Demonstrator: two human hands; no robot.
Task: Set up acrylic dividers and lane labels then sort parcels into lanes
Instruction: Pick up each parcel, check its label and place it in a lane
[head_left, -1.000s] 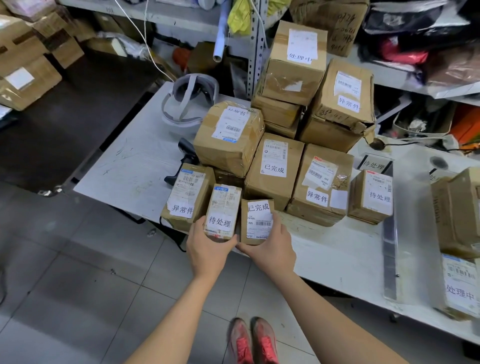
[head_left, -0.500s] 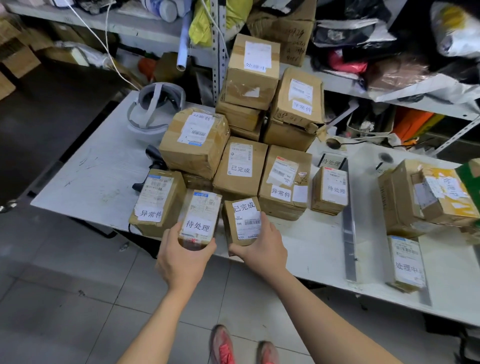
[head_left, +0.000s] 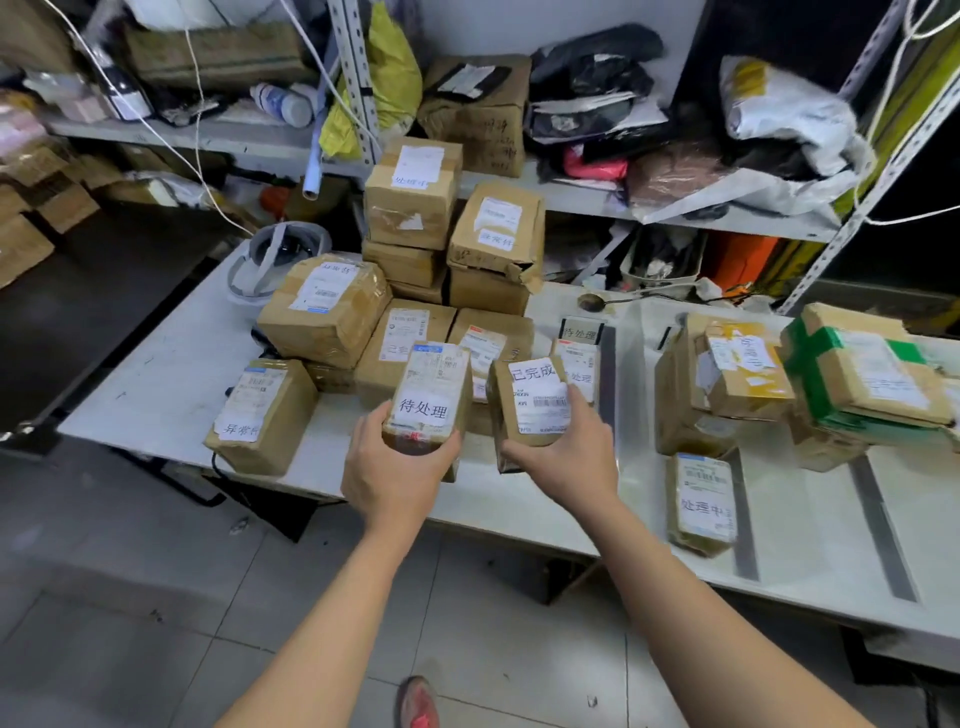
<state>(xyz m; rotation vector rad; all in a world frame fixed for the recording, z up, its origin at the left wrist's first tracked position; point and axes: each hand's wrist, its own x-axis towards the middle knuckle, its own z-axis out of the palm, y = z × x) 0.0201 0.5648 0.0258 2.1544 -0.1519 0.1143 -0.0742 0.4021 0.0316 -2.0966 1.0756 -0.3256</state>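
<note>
From the head camera: the left hand (head_left: 395, 467) curls its fingers round the near end of the 待处理 parcel (head_left: 431, 395), while the right hand (head_left: 566, 457) clasps the 已完成 parcel (head_left: 530, 405) just beside it. Both are at the bench (head_left: 156, 395) front edge, before the stacked parcels (head_left: 410, 208). A 处理中 parcel (head_left: 701, 499) lies off right.

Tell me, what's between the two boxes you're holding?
In the head view, a narrow gap separates the 待处理 parcel and the 已完成 parcel; through it shows another brown parcel behind.
</note>
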